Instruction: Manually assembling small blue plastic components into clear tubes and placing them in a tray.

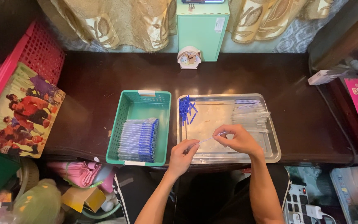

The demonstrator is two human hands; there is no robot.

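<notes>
A thin clear pen tube (206,140) is pinched at both ends by left hand (182,156) and right hand (238,139) fingers, above the steel tray (270,154).

Mint box (201,33), white side label (219,25)

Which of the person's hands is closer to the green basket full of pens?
Left. The left hand is just beside the green basket, off its right rim; the right hand is farther right, over the metal tray.
</notes>
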